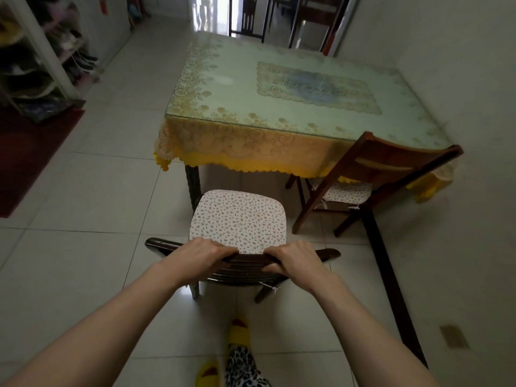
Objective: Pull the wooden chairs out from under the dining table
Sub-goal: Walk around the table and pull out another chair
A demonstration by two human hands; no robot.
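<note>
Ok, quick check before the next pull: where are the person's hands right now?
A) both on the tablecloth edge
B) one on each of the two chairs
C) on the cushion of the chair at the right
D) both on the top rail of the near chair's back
D: the left hand and right hand both wrap the top rail of the near chair, whose seat is clear of the dining table.
</note>
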